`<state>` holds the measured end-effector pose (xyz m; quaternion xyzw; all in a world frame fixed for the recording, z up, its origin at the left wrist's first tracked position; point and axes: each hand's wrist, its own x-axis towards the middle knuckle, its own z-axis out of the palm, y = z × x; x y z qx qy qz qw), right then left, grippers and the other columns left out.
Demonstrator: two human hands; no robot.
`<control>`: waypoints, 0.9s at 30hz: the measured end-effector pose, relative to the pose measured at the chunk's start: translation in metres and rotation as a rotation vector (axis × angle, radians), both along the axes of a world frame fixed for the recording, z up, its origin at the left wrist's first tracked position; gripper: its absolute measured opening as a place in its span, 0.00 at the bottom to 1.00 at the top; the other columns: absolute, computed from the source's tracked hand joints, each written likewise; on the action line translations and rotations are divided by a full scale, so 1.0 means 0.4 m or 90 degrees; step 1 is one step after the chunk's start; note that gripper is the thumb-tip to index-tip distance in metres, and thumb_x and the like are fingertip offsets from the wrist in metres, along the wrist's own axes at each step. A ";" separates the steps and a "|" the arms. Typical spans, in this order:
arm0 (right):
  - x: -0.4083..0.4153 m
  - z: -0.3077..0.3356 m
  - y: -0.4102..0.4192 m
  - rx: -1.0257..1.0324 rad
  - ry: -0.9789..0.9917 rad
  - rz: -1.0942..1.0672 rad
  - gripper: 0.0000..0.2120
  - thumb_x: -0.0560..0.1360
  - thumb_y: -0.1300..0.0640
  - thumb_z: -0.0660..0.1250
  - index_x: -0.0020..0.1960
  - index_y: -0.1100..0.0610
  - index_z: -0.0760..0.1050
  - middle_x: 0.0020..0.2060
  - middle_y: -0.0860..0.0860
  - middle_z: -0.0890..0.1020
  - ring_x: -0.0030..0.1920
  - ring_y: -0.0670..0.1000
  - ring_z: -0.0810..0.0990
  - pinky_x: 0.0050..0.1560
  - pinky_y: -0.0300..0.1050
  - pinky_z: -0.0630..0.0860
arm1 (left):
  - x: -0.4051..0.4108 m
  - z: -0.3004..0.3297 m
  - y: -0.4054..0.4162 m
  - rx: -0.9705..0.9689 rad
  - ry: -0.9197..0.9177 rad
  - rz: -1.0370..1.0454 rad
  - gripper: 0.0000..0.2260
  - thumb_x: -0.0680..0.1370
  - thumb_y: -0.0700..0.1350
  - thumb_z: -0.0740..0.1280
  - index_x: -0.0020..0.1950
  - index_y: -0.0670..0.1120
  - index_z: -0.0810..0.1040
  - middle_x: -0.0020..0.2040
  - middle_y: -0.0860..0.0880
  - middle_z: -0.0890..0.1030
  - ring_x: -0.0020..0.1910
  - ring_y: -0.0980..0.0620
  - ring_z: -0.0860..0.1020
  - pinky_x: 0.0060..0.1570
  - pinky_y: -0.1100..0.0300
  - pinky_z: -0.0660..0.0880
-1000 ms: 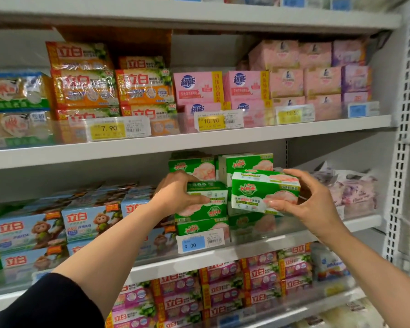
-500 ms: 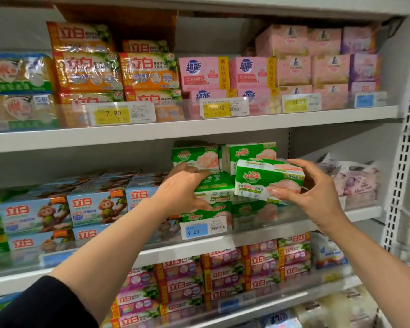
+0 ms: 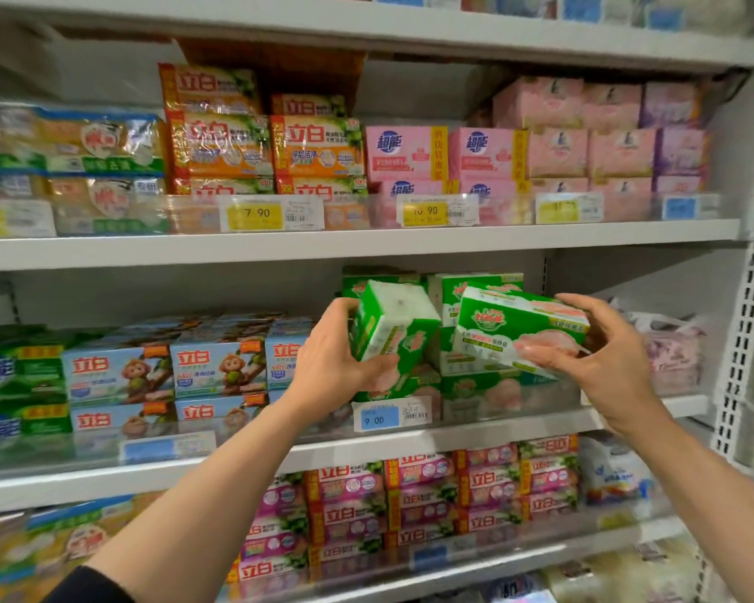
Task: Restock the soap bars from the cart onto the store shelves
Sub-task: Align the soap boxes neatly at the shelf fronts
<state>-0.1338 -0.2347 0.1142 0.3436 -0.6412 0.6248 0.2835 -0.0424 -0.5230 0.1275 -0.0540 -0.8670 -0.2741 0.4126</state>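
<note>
My left hand (image 3: 338,352) grips a green soap pack (image 3: 390,330) from its left side, fingers curled under the lower edge and thumb out of sight behind it; the pack is turned so that its pale end panel faces up and toward me, a pose that I judge suits swinging it round before it is seated on the stack. My right hand (image 3: 601,363) grips a second green soap pack (image 3: 521,330) by its right end, thumb over the top edge and fingers spread beneath the front face, so the printed front stays outward and the pack tilts slightly down to the left, just beside the first. Both forearms reach up and forward from the lower corners of the view, the left in a dark sleeve (image 3: 92,587) at its near end, the right bare. Both packs hang in front of the stacked green soap packs (image 3: 475,385) on the middle shelf (image 3: 453,433), above a blue price tag (image 3: 390,416) reading 9.00; whether either touches the stack I cannot tell. To the left on that shelf stand blue soap boxes (image 3: 170,372); on the shelf above are orange packs (image 3: 271,145) and pink boxes (image 3: 445,154). The cart is not in view. I judge placement to be in hand, not finished.
</note>
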 end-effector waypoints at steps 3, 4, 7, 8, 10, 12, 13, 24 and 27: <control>0.013 0.005 -0.012 0.037 0.020 -0.012 0.34 0.57 0.53 0.81 0.61 0.53 0.74 0.51 0.45 0.82 0.51 0.42 0.82 0.51 0.40 0.80 | 0.018 -0.001 -0.007 0.217 0.023 -0.164 0.33 0.68 0.41 0.78 0.63 0.55 0.62 0.59 0.50 0.75 0.56 0.52 0.79 0.52 0.48 0.79; 0.017 0.006 -0.017 0.052 0.026 -0.008 0.33 0.58 0.50 0.81 0.61 0.51 0.75 0.50 0.44 0.83 0.52 0.43 0.82 0.50 0.39 0.80 | 0.024 0.000 -0.008 0.271 0.037 -0.210 0.35 0.67 0.39 0.78 0.64 0.56 0.61 0.60 0.50 0.74 0.55 0.51 0.80 0.51 0.49 0.80; 0.030 0.008 -0.030 0.078 0.032 0.002 0.30 0.58 0.50 0.81 0.57 0.44 0.75 0.49 0.37 0.83 0.52 0.40 0.81 0.49 0.35 0.78 | 0.028 0.007 -0.010 0.327 0.087 -0.210 0.33 0.67 0.39 0.78 0.64 0.57 0.66 0.58 0.51 0.76 0.52 0.52 0.81 0.50 0.50 0.80; 0.031 0.008 -0.033 0.082 0.033 0.003 0.29 0.58 0.52 0.81 0.56 0.43 0.74 0.49 0.37 0.83 0.51 0.40 0.81 0.49 0.35 0.79 | 0.025 0.010 -0.012 0.336 0.098 -0.194 0.29 0.68 0.41 0.78 0.62 0.55 0.68 0.55 0.52 0.79 0.50 0.53 0.82 0.49 0.50 0.81; 0.030 0.006 -0.038 0.088 0.034 -0.001 0.30 0.57 0.54 0.80 0.57 0.44 0.74 0.49 0.40 0.83 0.51 0.40 0.82 0.50 0.37 0.79 | 0.012 0.012 -0.020 0.331 0.101 -0.166 0.23 0.68 0.45 0.78 0.58 0.55 0.71 0.50 0.51 0.82 0.48 0.53 0.83 0.47 0.47 0.81; 0.022 0.002 -0.040 0.087 0.028 -0.010 0.32 0.57 0.50 0.81 0.59 0.47 0.75 0.50 0.43 0.83 0.52 0.42 0.82 0.51 0.40 0.80 | -0.005 0.008 -0.020 0.289 0.090 -0.136 0.22 0.67 0.49 0.78 0.56 0.57 0.72 0.50 0.49 0.82 0.48 0.51 0.83 0.45 0.46 0.81; 0.017 -0.001 -0.040 0.086 0.025 -0.009 0.34 0.56 0.47 0.82 0.60 0.49 0.75 0.50 0.44 0.83 0.52 0.43 0.82 0.51 0.41 0.80 | -0.016 0.001 -0.014 0.293 0.091 -0.128 0.22 0.67 0.49 0.78 0.55 0.56 0.71 0.49 0.48 0.82 0.48 0.51 0.83 0.45 0.46 0.81; -0.011 -0.028 -0.041 0.107 0.005 -0.026 0.33 0.56 0.51 0.80 0.59 0.51 0.75 0.48 0.35 0.82 0.49 0.37 0.81 0.46 0.30 0.77 | -0.075 -0.002 0.056 -0.023 0.087 0.115 0.25 0.67 0.54 0.77 0.54 0.49 0.66 0.53 0.51 0.74 0.53 0.49 0.70 0.50 0.55 0.68; -0.014 -0.036 -0.040 0.099 -0.002 -0.022 0.31 0.55 0.52 0.80 0.56 0.45 0.75 0.46 0.38 0.83 0.49 0.37 0.81 0.45 0.29 0.77 | -0.075 0.055 0.040 -0.118 0.028 0.181 0.28 0.64 0.56 0.77 0.53 0.49 0.65 0.49 0.52 0.74 0.53 0.47 0.71 0.49 0.56 0.67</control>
